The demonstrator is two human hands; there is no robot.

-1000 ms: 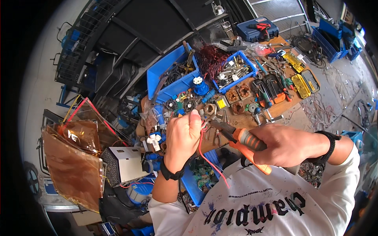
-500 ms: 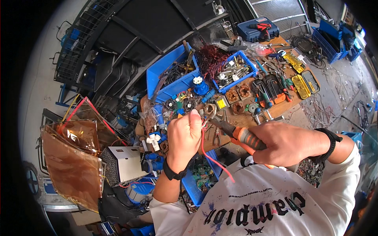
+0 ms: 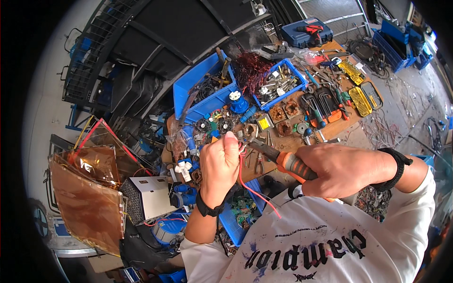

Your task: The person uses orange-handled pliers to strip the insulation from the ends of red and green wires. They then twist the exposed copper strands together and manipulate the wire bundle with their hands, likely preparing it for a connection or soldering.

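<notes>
My left hand (image 3: 219, 162) is closed, thumb up, around a small bundle that its fingers largely hide. Out of that grip a red wire (image 3: 252, 190) hangs down in front of my white shirt, and short light-coloured wire ends show by the thumb. My right hand (image 3: 336, 170) is wrapped around the orange and grey handles of a pair of pliers (image 3: 298, 166). The dark jaws point left and reach the wire ends beside my left thumb. Whether they bite on a wire I cannot tell.
Beyond my hands stands a wooden workbench (image 3: 342, 123) crowded with hand tools and small parts. It carries a blue bin (image 3: 186, 92) of cables, a blue tray (image 3: 302, 78) of metal pieces and a yellow bit set (image 3: 360, 101). Copper-coloured sheets (image 3: 85, 198) lean at left.
The view has shifted slightly. Both hands keep nearly the same pose, with the pliers' jaws still at the wire ends by my left thumb.
</notes>
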